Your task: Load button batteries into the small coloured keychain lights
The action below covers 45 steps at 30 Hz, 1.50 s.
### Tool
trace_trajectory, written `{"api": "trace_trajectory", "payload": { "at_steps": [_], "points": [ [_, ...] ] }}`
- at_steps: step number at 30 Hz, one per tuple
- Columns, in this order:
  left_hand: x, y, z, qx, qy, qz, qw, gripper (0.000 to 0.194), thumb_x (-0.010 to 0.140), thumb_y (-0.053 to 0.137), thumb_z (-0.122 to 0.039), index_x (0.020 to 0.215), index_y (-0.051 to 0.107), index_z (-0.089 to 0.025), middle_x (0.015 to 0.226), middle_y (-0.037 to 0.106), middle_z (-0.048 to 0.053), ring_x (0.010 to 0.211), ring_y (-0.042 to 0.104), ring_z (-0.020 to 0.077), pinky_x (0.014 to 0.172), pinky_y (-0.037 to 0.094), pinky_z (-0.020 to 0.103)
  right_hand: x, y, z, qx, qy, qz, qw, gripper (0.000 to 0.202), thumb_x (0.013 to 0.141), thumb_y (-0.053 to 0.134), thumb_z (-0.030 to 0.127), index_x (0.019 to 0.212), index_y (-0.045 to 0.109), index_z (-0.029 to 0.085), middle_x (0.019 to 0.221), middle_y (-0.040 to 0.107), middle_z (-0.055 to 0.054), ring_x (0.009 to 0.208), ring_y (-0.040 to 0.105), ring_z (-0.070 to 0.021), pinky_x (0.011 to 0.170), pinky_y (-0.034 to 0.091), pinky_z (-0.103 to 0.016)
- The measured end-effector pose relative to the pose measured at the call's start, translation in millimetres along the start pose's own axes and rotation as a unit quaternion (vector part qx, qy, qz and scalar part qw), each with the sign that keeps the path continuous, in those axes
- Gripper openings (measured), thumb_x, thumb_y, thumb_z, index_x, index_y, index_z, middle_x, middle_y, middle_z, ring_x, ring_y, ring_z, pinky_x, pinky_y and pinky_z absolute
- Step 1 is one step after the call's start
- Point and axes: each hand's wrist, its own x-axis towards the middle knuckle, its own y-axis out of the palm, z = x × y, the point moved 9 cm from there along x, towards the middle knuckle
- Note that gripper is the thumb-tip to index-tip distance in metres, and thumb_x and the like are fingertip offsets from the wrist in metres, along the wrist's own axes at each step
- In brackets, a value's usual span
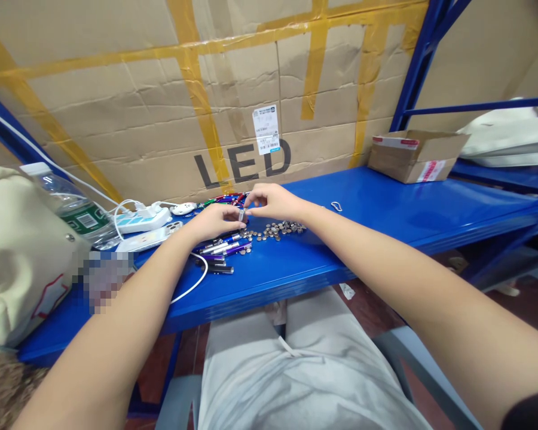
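Over the blue shelf (287, 263), my left hand (216, 222) pinches a small silvery piece (241, 215), too small to name. My right hand (271, 202) meets it there, thumb and forefinger closed at the same piece. Just below and to the right lies a spread of small round metal discs (273, 230). Several pen-shaped tubes (219, 257) in black, purple, white and blue lie in front of my left hand. Behind the hands is a pile of colourful tubes (213, 201), partly hidden by them.
A metal clip (336, 206) lies right of my right hand. An open cardboard box (415, 158) stands at the back right. On the left are a power strip (143, 220), a phone (150, 237), a bottle (83, 212), a cable and a pale bag (22, 251). Taped cardboard (161, 125) stands behind.
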Motion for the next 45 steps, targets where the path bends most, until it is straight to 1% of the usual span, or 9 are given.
{"api": "trace_trajectory", "payload": {
  "at_steps": [10, 14, 17, 21, 25, 28, 33, 39, 45],
  "points": [
    [-1, -1.1, -6, 0.036, 0.006, -0.018, 0.999, 0.031, 0.076, 0.063, -0.045, 0.092, 0.071, -0.019, 0.087, 0.073, 0.002, 0.083, 0.065, 0.0226, 0.077, 0.048, 0.032, -1, 7, 6, 0.046, -0.021, 0.012, 0.999, 0.022, 0.079, 0.065, 0.028, 0.094, 0.07, 0.014, 0.075, 0.058, 0.0, 0.069, 0.047, -0.0119, 0.064, 0.033, -0.025],
    [-2, -2.7, -8, 0.051, 0.002, -0.027, 0.998, 0.032, 0.077, 0.063, -0.047, 0.091, 0.072, -0.019, 0.087, 0.073, 0.003, 0.082, 0.065, 0.0229, 0.077, 0.048, 0.033, -2, 10, 7, 0.053, -0.02, 0.034, 0.998, 0.025, 0.078, 0.064, 0.027, 0.099, 0.069, 0.015, 0.078, 0.06, -0.001, 0.071, 0.048, -0.0123, 0.066, 0.034, -0.026],
    [-3, -3.0, -11, 0.039, 0.004, -0.029, 0.999, 0.033, 0.076, 0.065, -0.048, 0.089, 0.072, -0.019, 0.09, 0.074, 0.003, 0.083, 0.065, 0.0224, 0.078, 0.049, 0.033, -3, 2, 4, 0.027, -0.007, 0.034, 0.999, 0.031, 0.078, 0.065, 0.028, 0.105, 0.068, 0.014, 0.083, 0.062, -0.002, 0.072, 0.05, -0.0125, 0.067, 0.036, -0.026],
    [-2, -4.6, -15, 0.042, 0.013, -0.041, 0.998, 0.03, 0.078, 0.063, -0.045, 0.092, 0.073, -0.02, 0.097, 0.074, 0.003, 0.09, 0.065, 0.0222, 0.085, 0.049, 0.032, -7, -21, -19, -0.058, 0.061, 0.026, 0.996, 0.03, 0.077, 0.067, 0.028, 0.104, 0.07, 0.014, 0.087, 0.066, -0.004, 0.074, 0.055, -0.0137, 0.067, 0.039, -0.026],
    [0, -7.3, -17, 0.055, 0.027, -0.06, 0.996, 0.028, 0.079, 0.063, -0.043, 0.092, 0.073, -0.021, 0.101, 0.074, 0.004, 0.095, 0.065, 0.0229, 0.089, 0.048, 0.033, -19, -22, -55, -0.163, 0.177, 0.125, 0.963, 0.02, 0.076, 0.07, 0.029, 0.091, 0.074, 0.016, 0.088, 0.071, -0.006, 0.076, 0.06, -0.0164, 0.064, 0.041, -0.026],
    [0, -7.4, -18, 0.062, 0.037, -0.06, 0.996, 0.028, 0.079, 0.063, -0.044, 0.092, 0.074, -0.021, 0.101, 0.074, 0.004, 0.095, 0.065, 0.0231, 0.09, 0.048, 0.033, -26, -14, -69, -0.18, 0.218, 0.178, 0.943, 0.02, 0.078, 0.069, 0.033, 0.089, 0.075, 0.017, 0.088, 0.073, -0.006, 0.074, 0.063, -0.0168, 0.062, 0.042, -0.027],
    [-1, -7.3, -20, 0.078, 0.043, -0.058, 0.994, 0.028, 0.08, 0.062, -0.043, 0.093, 0.074, -0.021, 0.101, 0.074, 0.004, 0.095, 0.065, 0.0226, 0.09, 0.047, 0.033, -26, -2, -71, -0.181, 0.217, 0.201, 0.938, 0.021, 0.079, 0.068, 0.033, 0.092, 0.076, 0.018, 0.092, 0.074, -0.006, 0.077, 0.065, -0.0178, 0.066, 0.045, -0.028],
    [0, -5.2, -20, 0.094, 0.05, -0.05, 0.993, 0.027, 0.08, 0.061, -0.041, 0.093, 0.073, -0.02, 0.101, 0.074, 0.003, 0.094, 0.065, 0.0207, 0.09, 0.048, 0.031, -21, 3, -65, -0.183, 0.196, 0.193, 0.944, 0.025, 0.078, 0.067, 0.03, 0.099, 0.074, 0.019, 0.1, 0.073, -0.006, 0.086, 0.066, -0.019, 0.069, 0.047, -0.026],
    [0, -4.5, -22, 0.105, 0.055, -0.048, 0.992, 0.025, 0.081, 0.061, -0.038, 0.092, 0.073, -0.02, 0.1, 0.074, 0.003, 0.094, 0.065, 0.0199, 0.089, 0.047, 0.029, -20, 8, -58, -0.162, 0.192, 0.194, 0.948, 0.02, 0.077, 0.067, 0.025, 0.095, 0.074, 0.019, 0.096, 0.074, -0.006, 0.081, 0.065, -0.018, 0.066, 0.046, -0.027]
  ]
}}
